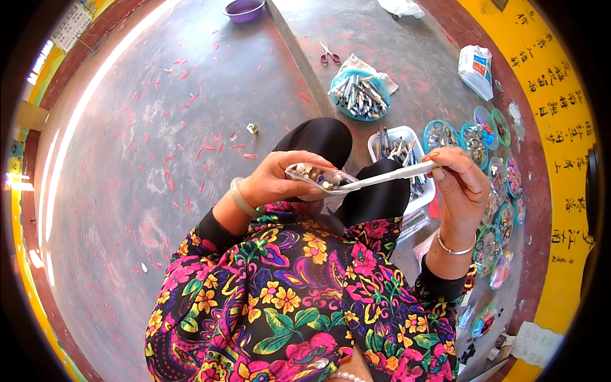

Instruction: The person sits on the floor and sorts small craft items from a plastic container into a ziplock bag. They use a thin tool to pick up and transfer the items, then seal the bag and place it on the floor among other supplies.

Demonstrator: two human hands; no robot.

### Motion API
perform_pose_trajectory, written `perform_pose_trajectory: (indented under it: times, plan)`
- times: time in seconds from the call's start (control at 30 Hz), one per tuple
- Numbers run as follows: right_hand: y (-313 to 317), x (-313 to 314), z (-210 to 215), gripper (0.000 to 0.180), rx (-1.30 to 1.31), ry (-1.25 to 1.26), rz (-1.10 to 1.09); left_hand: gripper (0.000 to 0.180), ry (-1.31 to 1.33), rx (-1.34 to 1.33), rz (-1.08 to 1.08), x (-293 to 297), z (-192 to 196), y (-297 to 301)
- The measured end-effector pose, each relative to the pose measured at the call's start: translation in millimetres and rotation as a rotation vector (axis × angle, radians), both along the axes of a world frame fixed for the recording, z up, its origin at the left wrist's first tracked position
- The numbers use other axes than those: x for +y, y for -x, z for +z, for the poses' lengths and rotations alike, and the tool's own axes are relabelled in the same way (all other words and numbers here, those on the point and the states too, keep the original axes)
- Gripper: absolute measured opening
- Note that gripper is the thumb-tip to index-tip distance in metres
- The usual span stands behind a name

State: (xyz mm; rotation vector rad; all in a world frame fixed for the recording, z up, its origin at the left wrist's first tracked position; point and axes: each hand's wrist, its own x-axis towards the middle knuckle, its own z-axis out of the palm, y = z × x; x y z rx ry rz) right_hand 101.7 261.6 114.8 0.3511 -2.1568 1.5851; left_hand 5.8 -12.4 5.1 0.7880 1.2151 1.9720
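Note:
A small clear plastic bag with several small brown, white and dark pieces in it is stretched across above my knees. My left hand pinches the filled end, its fingers closed round the plastic. From there a narrow, whitish, folded length runs to the right and looks like the same bag drawn taut. My right hand pinches its far end between thumb and fingers. Below the stretched part, to the right, a white basket of pens stands on the floor, partly hidden behind my knee and the bag.
Beyond my knees sits a blue bowl of pens, with red-handled scissors farther off. Several round trays of small parts line the right side, below a white package. A purple basin stands far ahead. Red scraps litter the floor leftward.

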Motion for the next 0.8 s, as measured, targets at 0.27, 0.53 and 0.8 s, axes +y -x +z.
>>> perform_pose_trajectory:
  times: [0.27,0.53,0.8]
  plan:
    - [20.3,-16.4,7.1,0.016,-0.020,-0.131,0.166,0.041,0.037,0.011,-0.034,0.8,6.7,-0.3]
    - [27.1,-39.7,7.4,0.018,0.001,-0.316,0.289,0.043,0.024,0.018,-0.032,0.2,4.2,0.0]
    - [24.7,-53.3,-32.5,0.020,0.010,-0.411,0.282,0.044,0.007,-0.035,-0.044,0.2,2.6,2.2]
